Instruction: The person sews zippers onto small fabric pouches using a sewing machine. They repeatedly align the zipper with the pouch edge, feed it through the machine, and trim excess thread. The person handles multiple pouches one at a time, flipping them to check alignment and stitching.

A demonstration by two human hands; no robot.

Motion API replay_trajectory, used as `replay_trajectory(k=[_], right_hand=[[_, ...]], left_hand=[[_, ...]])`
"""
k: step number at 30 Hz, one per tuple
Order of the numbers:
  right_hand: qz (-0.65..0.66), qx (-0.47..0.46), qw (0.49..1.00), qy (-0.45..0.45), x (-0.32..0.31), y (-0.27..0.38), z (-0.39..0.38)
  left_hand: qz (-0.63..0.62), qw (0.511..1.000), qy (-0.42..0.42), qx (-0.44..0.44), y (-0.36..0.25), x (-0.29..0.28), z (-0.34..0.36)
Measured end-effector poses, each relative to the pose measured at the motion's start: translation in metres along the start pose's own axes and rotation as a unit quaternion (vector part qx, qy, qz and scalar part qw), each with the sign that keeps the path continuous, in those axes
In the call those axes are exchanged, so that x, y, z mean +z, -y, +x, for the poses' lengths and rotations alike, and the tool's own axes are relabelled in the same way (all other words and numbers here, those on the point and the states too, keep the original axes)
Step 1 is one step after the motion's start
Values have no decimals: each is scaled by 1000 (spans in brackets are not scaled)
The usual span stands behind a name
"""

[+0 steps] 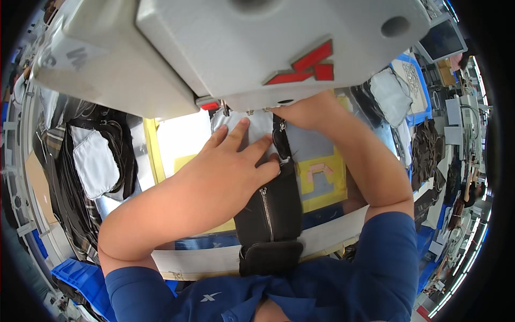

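A black fabric bag piece (287, 206) with a metal zipper (266, 212) runs from under the sewing machine head (230, 48) toward my body. At its far end lies a light grey lining (259, 129), with a black zippered strip (281, 140) along its right side. My left hand (230, 158) rests flat on the lining with fingers spread, just in front of the needle area. On the far right side of the piece is my right hand (303, 111). Its fingers are hidden beneath the machine head, so what they hold does not show.
Yellow tape (322, 201) marks the work surface around the piece. A stack of black zippered pieces with grey lining (96, 163) lies at left. To the right are more lining pieces (390, 91) and a blue tray (421, 117). A blue bin (80, 282) stands at lower left.
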State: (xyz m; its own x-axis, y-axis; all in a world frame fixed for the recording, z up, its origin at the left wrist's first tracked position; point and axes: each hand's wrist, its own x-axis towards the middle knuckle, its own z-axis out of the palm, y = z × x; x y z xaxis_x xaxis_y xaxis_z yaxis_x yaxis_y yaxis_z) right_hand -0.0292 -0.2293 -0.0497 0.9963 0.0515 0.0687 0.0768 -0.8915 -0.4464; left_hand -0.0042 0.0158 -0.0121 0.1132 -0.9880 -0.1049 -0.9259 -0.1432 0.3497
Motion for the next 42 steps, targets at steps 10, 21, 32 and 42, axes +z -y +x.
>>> replay_trajectory(k=[10, 21, 32, 42], right_hand=[[66, 46, 997, -21, -4, -10, 1], [92, 26, 994, -56, 4, -40, -3], [172, 8, 984, 40, -54, -15, -28], [-37, -142, 984, 98, -58, 39, -122]], left_hand=[[13, 1000, -4, 13, 1, -1, 7], [-9, 999, -27, 15, -6, 7, 19], [-6, 990, -132, 49, -55, 1, -19], [78, 973, -126, 179, -140, 117, -122]])
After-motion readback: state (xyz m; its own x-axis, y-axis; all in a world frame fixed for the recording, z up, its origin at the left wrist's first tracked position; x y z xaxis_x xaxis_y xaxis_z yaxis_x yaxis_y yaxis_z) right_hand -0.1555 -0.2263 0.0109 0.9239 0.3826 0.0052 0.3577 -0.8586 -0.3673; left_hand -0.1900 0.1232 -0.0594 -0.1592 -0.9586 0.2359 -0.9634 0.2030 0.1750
